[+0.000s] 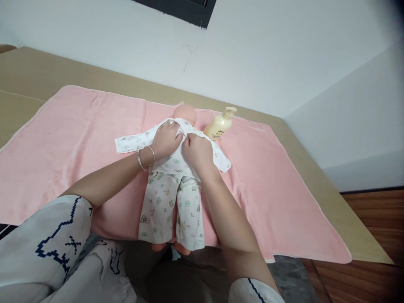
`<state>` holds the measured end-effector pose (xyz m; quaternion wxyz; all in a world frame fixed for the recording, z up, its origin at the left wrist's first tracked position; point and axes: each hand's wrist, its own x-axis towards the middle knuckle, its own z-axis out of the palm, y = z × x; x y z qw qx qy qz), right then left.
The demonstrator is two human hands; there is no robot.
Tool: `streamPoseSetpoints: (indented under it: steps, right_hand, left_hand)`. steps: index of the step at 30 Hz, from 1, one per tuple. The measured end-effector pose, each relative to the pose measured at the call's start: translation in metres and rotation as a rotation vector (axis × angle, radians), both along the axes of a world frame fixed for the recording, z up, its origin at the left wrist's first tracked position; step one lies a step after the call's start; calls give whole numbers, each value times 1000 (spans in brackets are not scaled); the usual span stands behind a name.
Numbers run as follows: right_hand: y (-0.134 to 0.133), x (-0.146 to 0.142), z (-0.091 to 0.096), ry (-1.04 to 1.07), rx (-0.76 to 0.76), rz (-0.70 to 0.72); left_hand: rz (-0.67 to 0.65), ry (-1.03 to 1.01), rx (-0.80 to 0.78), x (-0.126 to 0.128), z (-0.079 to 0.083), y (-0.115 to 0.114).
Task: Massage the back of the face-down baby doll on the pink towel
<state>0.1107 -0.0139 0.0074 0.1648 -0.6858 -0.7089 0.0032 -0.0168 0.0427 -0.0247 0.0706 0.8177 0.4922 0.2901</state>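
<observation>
A baby doll (185,113) lies on its back, dressed in a white baby shirt (176,164) with small printed figures and matching trousers (160,206). Its feet stick out of the trouser legs; most of its head is bare. My left hand (166,139), with a silver bangle at the wrist, rests on the chest by the collar, fingers bent into the shirt's cloth. My right hand (198,150) is closed in a pinch on the shirt front just below the neckline. Both sleeves spread outward. What lies under my fingers is hidden.
A pink blanket (265,189) covers much of the wooden table (132,86) beneath the doll. A cream pump bottle (220,124) stands beside the doll's head on the right. Behind the table rises a white wall, with a dark frame at the top.
</observation>
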Motion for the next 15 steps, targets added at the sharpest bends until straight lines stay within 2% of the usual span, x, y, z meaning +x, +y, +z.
streamPoseSetpoints:
  steps: [4,8,11,15]
  right_hand:
    - [25,23,-24,200,70,182]
    - [40,37,-40,292,4,220]
    - [38,34,-37,256,2,216]
    - [22,19,-21,140,49,155]
  left_hand:
    - [63,150,109,11,-4,-22]
    - [66,243,140,16,-1,-38]
    - [48,214,105,13,1,-36]
    - [21,122,72,8,-2,-21]
